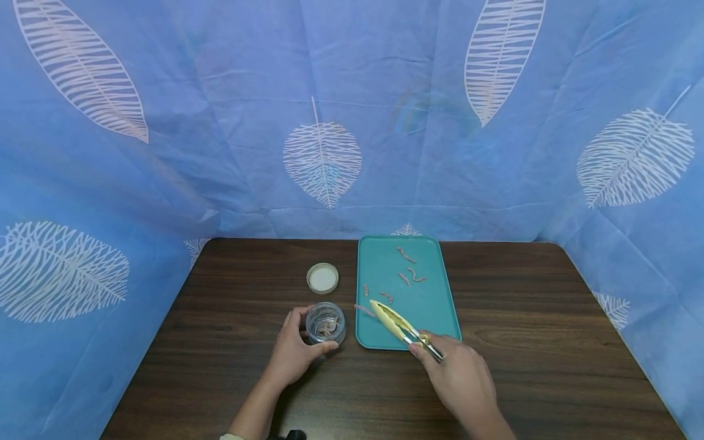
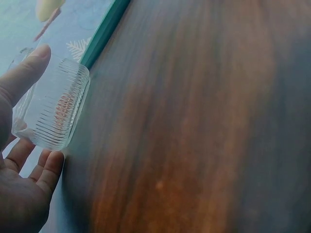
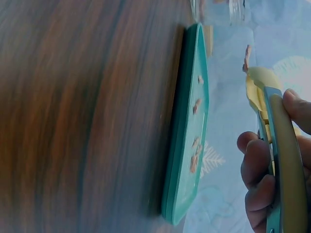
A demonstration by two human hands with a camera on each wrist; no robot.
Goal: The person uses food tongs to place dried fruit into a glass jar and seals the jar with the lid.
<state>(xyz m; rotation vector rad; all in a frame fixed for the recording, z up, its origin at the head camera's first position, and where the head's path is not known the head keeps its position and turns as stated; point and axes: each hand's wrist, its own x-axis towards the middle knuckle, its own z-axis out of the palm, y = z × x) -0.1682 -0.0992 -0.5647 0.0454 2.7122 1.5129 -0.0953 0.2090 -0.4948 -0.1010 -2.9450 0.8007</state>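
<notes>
Nearest: right hand (image 1: 459, 379) low on the dark wooden table (image 1: 550, 342), fingers (image 3: 255, 162) curled round the metal handles of yellow-tipped tongs (image 1: 397, 324), thumb pressed on the upper arm. Tongs squeezed nearly closed, tips pointing up and left over the near-left corner of the tray, pinching a thin pink strip (image 1: 365, 310) that hangs past the tray's left rim toward the jar.

Left hand (image 1: 294, 351) just left of that, wrapped round a small ribbed glass jar (image 1: 326, 322). Thumb (image 2: 24, 73) on one side, fingertips on the other, palm cupped behind; grip loose but closed on the glass. Jar upright on the table, open at the top, a few pink strips curled inside. Jar beside the tray's left edge, not touching it.

Further back: teal tray (image 1: 379, 333) lying flat, long side running away from the body. Loose pink strips (image 1: 406, 255) scattered on it, mostly in the middle and far half, apart from one another.

Left of the tray, beyond the jar: round lid (image 1: 322, 278) lying flat on the table, well clear of the jar.

Behind all: blue cloth (image 1: 220, 153) with white leaf print, hung round the table on three sides.
</notes>
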